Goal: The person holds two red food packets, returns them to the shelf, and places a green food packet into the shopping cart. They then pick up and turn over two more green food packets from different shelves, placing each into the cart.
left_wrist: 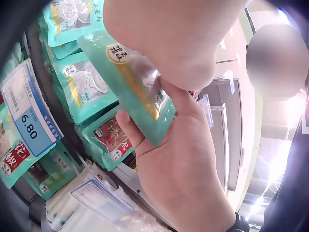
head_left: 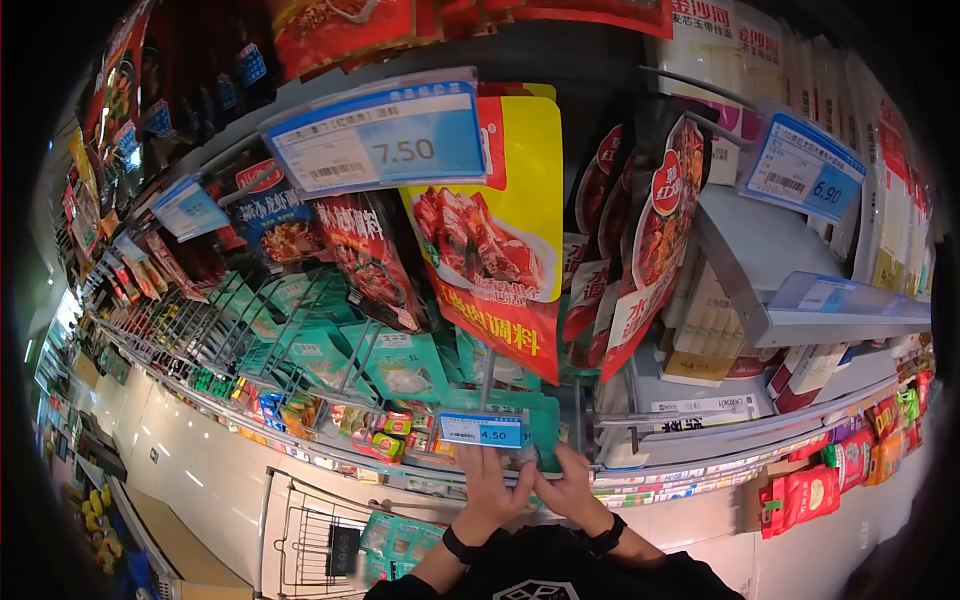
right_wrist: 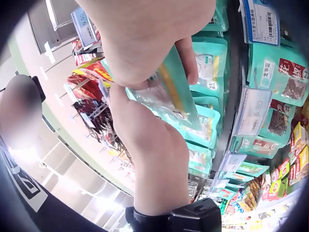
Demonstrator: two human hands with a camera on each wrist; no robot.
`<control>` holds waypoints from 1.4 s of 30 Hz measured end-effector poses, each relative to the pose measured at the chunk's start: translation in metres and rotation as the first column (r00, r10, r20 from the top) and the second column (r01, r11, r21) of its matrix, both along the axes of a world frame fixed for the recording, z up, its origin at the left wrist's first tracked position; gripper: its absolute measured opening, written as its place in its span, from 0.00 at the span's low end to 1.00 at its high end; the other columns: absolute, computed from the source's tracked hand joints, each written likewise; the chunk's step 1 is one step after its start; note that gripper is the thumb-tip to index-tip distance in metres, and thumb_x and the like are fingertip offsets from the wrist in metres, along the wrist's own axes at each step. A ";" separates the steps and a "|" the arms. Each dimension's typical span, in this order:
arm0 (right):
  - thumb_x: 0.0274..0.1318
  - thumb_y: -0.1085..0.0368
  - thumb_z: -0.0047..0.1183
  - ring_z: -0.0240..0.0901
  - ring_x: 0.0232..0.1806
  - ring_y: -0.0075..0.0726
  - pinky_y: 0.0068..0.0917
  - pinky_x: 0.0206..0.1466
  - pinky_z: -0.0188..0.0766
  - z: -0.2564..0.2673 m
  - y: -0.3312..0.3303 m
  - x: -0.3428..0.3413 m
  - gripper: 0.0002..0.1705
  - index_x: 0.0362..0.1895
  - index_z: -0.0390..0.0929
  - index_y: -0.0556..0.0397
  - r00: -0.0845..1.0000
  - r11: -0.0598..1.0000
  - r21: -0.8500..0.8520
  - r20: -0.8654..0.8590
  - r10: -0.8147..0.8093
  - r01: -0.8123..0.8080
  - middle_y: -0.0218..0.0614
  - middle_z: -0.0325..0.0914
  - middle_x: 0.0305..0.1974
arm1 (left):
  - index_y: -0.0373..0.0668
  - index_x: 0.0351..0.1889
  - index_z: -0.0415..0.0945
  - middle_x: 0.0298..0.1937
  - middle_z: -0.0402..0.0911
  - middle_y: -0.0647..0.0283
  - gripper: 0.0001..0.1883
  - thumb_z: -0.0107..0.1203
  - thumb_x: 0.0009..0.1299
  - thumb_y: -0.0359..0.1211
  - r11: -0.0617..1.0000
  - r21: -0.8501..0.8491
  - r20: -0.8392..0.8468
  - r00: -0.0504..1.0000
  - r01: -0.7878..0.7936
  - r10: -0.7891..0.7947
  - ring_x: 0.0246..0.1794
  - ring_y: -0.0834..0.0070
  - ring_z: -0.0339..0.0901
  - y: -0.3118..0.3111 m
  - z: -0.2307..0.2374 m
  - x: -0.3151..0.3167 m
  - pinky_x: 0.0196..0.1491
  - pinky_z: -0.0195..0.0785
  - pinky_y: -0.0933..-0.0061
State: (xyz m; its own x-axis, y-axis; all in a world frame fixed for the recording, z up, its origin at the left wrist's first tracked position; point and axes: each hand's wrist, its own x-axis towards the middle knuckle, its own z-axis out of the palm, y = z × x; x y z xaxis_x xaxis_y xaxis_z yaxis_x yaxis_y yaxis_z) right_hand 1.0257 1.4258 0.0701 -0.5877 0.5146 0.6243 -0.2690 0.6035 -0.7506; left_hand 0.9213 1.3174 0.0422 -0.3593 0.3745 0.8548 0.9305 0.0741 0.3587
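Observation:
Both hands hold one teal seasoning packet with a clear window and a yellow stripe, at the shelf front. My left hand grips one side of it, its fingers partly hidden behind a price tag in the head view. On the other side, my right hand has its thumb and fingers around the packet's edge, as the left wrist view shows. The thumbs come close together in the head view. Similar teal packets hang in rows beside the held one.
Above the hands hang a yellow and red seasoning pouch and dark pouches. Price tags jut from the racks. A wire shopping cart with teal packets stands below left. Red bags lie low at right.

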 end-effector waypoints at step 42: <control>0.63 0.51 0.57 0.62 0.72 0.55 0.52 0.76 0.53 -0.010 0.011 0.044 0.32 0.69 0.71 0.48 0.787 0.888 0.320 0.612 0.071 -0.330 0.45 0.71 0.67 | 0.38 0.59 0.77 0.69 0.69 0.47 0.20 0.62 0.69 0.31 0.907 -0.385 0.292 0.955 0.169 -0.053 0.66 0.48 0.69 -0.031 0.004 0.002 0.67 0.61 0.54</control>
State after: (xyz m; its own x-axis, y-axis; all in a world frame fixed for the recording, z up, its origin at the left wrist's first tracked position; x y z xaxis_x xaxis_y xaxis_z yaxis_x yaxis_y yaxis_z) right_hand 1.0697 1.4369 0.0598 -0.9576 0.1317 0.2563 -0.0196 0.8576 -0.5139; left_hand 0.9233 1.2863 0.0463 -0.4891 0.7154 0.4989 0.8131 0.1670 0.5576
